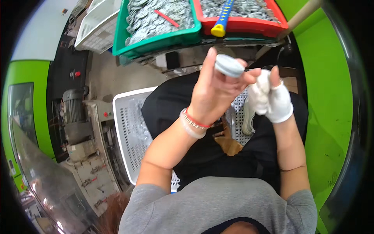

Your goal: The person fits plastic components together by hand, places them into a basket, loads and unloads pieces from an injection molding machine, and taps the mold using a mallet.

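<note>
My bare left hand (216, 87), with bracelets at its wrist, is raised in front of the bins. Its thumb and fingers hold a small stack of round grey metal discs (230, 65) tilted on edge. Close beside it on the right is my right hand (270, 95), in a white glove that leaves the thumb tip bare. Its fingers are curled in and the thumb points up; whatever they may hold is hidden. Ahead stand a green bin (157, 43) and a red bin (249, 26), both heaped with flat grey metal pieces.
A red strip (166, 18) lies on the green bin's pieces. A blue-and-yellow handle (223, 21) rests over the red bin's rim. White baskets stand beside my left leg (126, 128) and at far left (97, 33). Green machine panels (327, 97) rise close on the right; a motor (74, 113) is left.
</note>
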### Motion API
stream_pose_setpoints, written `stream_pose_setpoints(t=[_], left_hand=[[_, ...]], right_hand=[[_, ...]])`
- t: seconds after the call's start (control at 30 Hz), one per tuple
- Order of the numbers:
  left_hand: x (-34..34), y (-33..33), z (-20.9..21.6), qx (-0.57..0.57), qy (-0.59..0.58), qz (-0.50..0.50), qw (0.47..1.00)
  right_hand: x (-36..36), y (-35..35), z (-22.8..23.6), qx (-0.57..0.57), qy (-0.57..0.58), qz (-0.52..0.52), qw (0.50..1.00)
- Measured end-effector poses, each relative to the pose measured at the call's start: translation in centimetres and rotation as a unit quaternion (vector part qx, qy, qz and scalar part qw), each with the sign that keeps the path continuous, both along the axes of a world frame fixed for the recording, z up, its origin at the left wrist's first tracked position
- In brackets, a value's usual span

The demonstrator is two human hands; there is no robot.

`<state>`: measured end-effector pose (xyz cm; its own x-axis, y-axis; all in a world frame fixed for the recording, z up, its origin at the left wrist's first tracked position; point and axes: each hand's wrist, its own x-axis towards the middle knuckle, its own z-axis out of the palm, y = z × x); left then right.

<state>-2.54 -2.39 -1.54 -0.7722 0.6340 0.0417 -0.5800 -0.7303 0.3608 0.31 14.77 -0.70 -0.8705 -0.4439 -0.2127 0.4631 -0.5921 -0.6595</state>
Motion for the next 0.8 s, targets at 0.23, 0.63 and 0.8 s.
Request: stream_pose_setpoints(t=[0.23,0.63,0.8], left_hand=[[-0.3,-8.5,2.7,0.172,-0.032,0.088,0.981],[29.2,-29.8,-18.2,-0.502,-0.397,0.120,0.759],[33.9,-27.0,-23.1,-0.400,-0.553,0.218,0.698]], right_hand=[[-3.0,1.7,-3.5,-0.106,0.017,-0.010,0.994],[-0.8,-0.8,-6.5,0.066,-0.040,-0.017,0.997],[-0.5,0.2,-6.6,0.090,-0.022,0.015,0.996]])
